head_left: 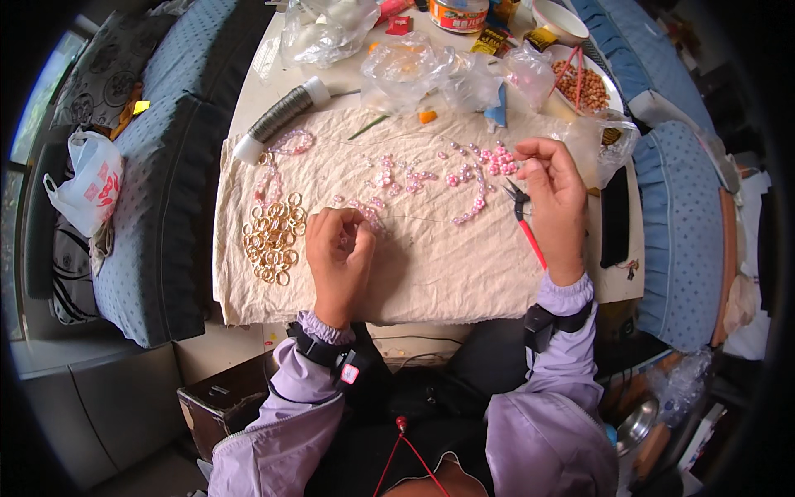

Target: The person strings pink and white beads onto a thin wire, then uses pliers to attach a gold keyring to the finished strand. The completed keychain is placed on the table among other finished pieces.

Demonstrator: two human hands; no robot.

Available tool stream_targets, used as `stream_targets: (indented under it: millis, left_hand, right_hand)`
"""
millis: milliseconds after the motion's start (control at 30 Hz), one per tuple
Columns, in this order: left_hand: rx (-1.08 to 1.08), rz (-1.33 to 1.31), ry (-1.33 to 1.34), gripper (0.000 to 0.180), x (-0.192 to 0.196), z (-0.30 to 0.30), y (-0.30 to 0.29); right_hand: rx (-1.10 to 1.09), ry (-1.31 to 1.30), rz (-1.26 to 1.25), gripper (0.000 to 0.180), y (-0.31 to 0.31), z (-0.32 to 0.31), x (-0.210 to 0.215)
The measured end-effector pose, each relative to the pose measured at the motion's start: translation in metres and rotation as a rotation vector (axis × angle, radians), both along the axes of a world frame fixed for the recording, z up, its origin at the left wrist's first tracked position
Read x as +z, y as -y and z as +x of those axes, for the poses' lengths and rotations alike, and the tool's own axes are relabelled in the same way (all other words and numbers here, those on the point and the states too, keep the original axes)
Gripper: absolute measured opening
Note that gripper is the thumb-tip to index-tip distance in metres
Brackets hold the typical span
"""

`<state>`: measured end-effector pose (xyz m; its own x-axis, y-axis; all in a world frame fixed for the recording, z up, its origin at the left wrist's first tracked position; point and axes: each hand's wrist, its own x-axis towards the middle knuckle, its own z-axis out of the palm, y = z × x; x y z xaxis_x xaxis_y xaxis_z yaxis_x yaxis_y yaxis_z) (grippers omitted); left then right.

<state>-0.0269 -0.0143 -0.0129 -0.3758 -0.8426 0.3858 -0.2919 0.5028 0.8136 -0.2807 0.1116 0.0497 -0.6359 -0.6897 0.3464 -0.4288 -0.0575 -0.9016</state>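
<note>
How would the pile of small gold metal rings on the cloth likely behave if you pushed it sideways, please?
The pile of small gold metal rings would probably scatter, since the rings lie loose and overlapping. The wrinkled beige cloth might slow sliding. Being thin hoops, single rings likely feel light and could roll if tipped on edge.

- A white plastic bag (83, 184) with red printing lies on the blue sofa at the far left.
- A round tin (459, 14) with a red and white label stands at the table's far edge.
- Small yellow and black packets (494, 39) lie just right of the tin.
- A small red packet (399, 25) lies left of the tin.
- Clear plastic bags (411, 70), crumpled, sit mid-table beyond the cloth; another clear bag (598, 141) lies near the right hand.
</note>
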Motion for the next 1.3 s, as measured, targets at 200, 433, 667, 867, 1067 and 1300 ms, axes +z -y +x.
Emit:
stream_targets:
  millis: [200, 433, 667, 867, 1067, 1300]
  left_hand:
    - [-0.024, -0.076, 0.055, 0.008, 0.005, 0.002, 0.001]
    - [-0.059, -0.140, 0.025, 0.010, 0.005, 0.005, 0.003]
    - [-0.069, -0.121, -0.019, 0.012, 0.006, 0.004, 0.003]
    - [-0.017, -0.059, 0.071, 0.014, 0.010, 0.022, -0.005]
    - [-0.012, -0.107, 0.079, 0.018, 0.008, 0.026, -0.007]
    - [-0.001, -0.089, 0.093, 0.017, 0.010, 0.024, -0.006]
  right_hand:
    - [0.187, -0.031, 0.137, 0.011, 0.014, 0.045, -0.005]
    - [0.401, -0.452, 0.054, 0.013, 0.043, 0.082, -0.020]
    - [0.400, -0.293, 0.113, 0.011, 0.042, 0.082, -0.027]
    - [0.320, -0.290, 0.248, 0.016, 0.040, 0.081, -0.029]
    - [0.311, -0.351, 0.261, 0.014, 0.043, 0.084, -0.032]
    - [0.371, -0.343, 0.227, 0.015, 0.045, 0.089, -0.034]
